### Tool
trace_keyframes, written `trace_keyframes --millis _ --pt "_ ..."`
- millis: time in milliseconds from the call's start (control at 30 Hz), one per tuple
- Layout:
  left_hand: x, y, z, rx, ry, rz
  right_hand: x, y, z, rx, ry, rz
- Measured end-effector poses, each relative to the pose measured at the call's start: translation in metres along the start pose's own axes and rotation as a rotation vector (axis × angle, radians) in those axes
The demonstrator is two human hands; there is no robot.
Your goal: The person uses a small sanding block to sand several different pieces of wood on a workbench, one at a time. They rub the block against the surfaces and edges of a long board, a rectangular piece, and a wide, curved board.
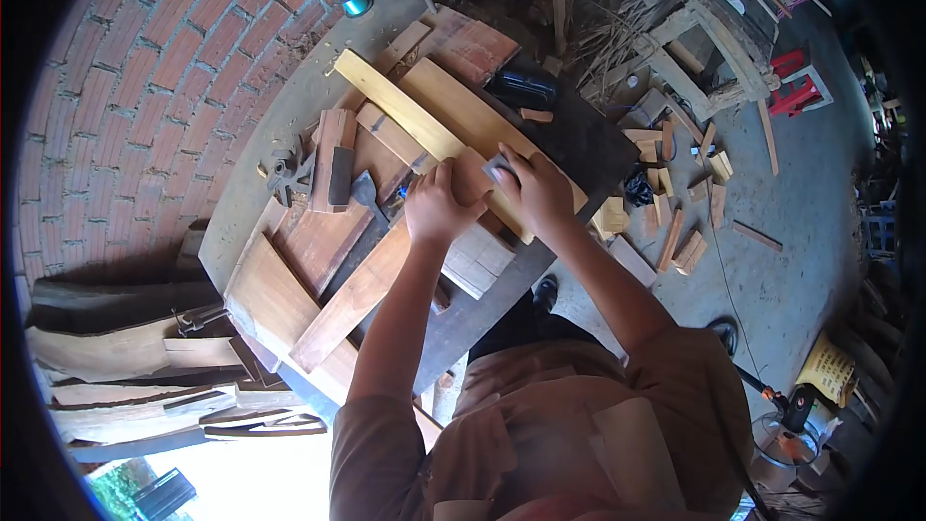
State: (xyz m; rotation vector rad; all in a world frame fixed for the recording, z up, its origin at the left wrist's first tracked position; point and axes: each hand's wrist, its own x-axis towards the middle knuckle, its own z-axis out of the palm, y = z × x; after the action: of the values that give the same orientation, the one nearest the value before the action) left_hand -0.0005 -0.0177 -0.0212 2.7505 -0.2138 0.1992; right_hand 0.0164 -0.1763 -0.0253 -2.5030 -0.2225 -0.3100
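My left hand [444, 205] is closed on the near end of a short reddish-brown wooden piece [470, 174], its thumb pointing right. This piece lies across a long pale-yellow wooden strip [400, 104]. My right hand [536, 189] grips a small grey block [498, 168] at the piece's right side; whether the two touch is hard to tell. Beneath the hands, a wider wooden board [453, 96] lies alongside the strip. Left of my left hand is a flat, dark metal blade-like tool [367, 191].
Boards and a grey-faced block [340, 177] crowd the workbench [236, 198]. A metal clamp-like tool [285, 174] sits at its left, a black object [522, 88] at its far right. A brick wall [145, 96] rises on the left. Offcuts [670, 236] and a red stool [799, 83] stand on the floor at right.
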Motion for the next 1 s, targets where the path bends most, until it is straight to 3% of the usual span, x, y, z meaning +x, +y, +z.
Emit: trace_keyframes --millis 100,233,400,467,567,667,800,933,967,1000 --pt "-0.002 0.003 -0.002 0.013 -0.020 -0.034 -0.002 -0.007 -0.003 -0.045 -0.159 0.093" --pt "-0.002 0.001 0.002 0.003 -0.005 -0.037 0.058 -0.017 0.019 -0.065 -0.109 0.019" --pt "-0.001 -0.001 0.002 0.000 0.020 -0.021 0.006 0.005 0.012 -0.019 0.049 -0.048" --pt "-0.003 0.000 0.002 0.002 0.008 -0.045 -0.007 0.004 0.004 0.011 -0.090 0.145" --pt "-0.005 0.001 0.002 -0.020 0.041 -0.032 0.029 -0.022 0.008 -0.059 -0.037 -0.022" --pt "-0.003 0.000 0.003 -0.025 -0.006 -0.057 0.063 -0.026 0.028 -0.070 -0.065 -0.058" --pt "-0.002 0.004 -0.007 -0.036 -0.060 -0.108 0.016 -0.007 0.001 0.058 -0.059 -0.046" --pt "-0.002 -0.001 -0.001 -0.039 -0.024 -0.059 -0.057 0.028 -0.036 0.140 -0.355 0.182" --pt "-0.003 0.000 -0.002 -0.033 -0.045 -0.063 -0.076 0.043 -0.034 0.133 -0.359 0.185" --pt "-0.002 0.000 0.000 -0.038 -0.035 -0.064 -0.090 0.062 -0.026 0.219 -0.225 0.192"
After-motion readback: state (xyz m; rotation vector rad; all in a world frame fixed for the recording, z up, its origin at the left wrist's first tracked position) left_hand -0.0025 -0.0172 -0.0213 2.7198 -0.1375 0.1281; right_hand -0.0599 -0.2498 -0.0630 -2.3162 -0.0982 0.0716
